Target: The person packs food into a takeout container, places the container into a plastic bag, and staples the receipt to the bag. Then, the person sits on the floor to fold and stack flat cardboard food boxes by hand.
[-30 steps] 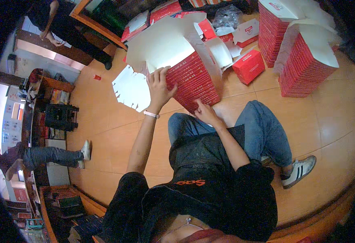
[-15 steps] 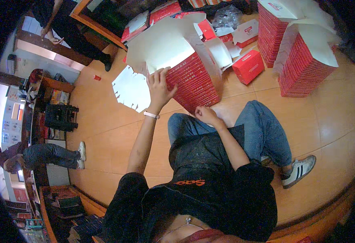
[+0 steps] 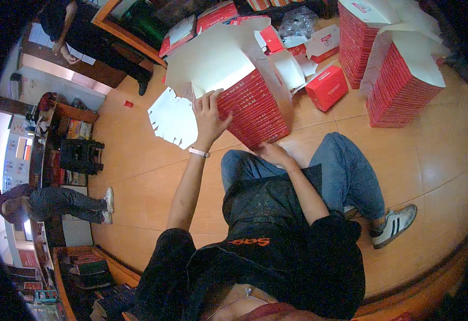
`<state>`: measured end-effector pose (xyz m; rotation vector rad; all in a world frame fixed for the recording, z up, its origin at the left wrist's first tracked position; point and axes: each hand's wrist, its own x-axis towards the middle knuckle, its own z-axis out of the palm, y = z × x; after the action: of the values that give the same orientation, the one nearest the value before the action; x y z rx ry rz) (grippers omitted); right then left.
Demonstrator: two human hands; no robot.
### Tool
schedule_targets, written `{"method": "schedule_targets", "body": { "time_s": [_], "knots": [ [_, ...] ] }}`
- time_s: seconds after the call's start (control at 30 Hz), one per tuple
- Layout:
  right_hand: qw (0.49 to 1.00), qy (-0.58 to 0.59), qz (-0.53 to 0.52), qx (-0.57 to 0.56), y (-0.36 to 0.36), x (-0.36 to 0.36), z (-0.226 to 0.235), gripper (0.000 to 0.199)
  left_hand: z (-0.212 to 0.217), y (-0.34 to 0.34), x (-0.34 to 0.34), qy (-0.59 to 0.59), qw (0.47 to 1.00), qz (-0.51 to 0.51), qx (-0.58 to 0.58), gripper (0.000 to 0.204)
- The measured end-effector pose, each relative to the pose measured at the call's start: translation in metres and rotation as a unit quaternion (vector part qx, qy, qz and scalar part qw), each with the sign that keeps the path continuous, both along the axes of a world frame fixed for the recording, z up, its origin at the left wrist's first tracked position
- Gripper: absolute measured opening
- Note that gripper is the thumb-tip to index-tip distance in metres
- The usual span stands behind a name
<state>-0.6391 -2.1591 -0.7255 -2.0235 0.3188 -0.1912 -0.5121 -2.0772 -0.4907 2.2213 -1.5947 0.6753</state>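
A tall stack of flat red-and-white carton blanks [image 3: 255, 109] stands on the floor before me, its red printed edges toward me and its top white. My left hand [image 3: 210, 119] rests against its left edge, fingers spread and thumb apart over the red side. Low at the near corner, my right hand [image 3: 275, 154] has its fingers loosely stretched toward the stack's bottom; their tips are partly hidden there. A loose white blank with notched edges [image 3: 174, 119] lies on the floor left of the stack.
A folded red box [image 3: 327, 88] sits right of the stack. Two more stacks of blanks, one nearer [image 3: 405, 85] and one behind [image 3: 358, 48], stand farther right. Clear plastic [image 3: 298, 22] lies behind. One person stands at the upper left, another [image 3: 65, 204] at the left.
My right hand has loosened from a curled shape, its fingers now stretching toward the stack's lower corner. The left hand stays at the stack's edge.
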Motion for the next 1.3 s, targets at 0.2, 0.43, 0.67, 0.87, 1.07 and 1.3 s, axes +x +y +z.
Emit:
{"method": "schedule_targets", "body": {
  "time_s": [0.2,0.43,0.67,0.87,1.07,1.3],
  "knots": [
    [0.996,-0.056,-0.055,-0.047,0.0,-0.001,-0.001,0.038,-0.001,0.0,0.0,-0.015,1.0,0.003,0.001,0.066],
    [0.994,0.058,0.076,-0.06,-0.004,-0.001,-0.003,0.045,-0.001,0.0,0.0,-0.016,1.0,0.009,0.011,0.067],
    [0.998,0.033,0.007,-0.045,0.0,-0.002,-0.01,0.025,-0.002,0.0,0.0,-0.027,1.0,0.007,-0.004,0.067],
    [0.986,0.136,0.09,-0.043,-0.008,-0.006,-0.002,0.018,-0.002,0.002,-0.001,-0.028,1.0,0.003,-0.004,0.067],
    [0.998,0.058,0.001,-0.003,0.004,-0.004,-0.012,0.018,-0.002,0.001,-0.002,-0.023,1.0,0.012,-0.004,0.067],
    [0.991,0.1,0.08,-0.037,-0.006,0.004,-0.022,0.04,-0.002,0.003,-0.003,-0.015,1.0,0.001,-0.008,0.067]
  ]
}}
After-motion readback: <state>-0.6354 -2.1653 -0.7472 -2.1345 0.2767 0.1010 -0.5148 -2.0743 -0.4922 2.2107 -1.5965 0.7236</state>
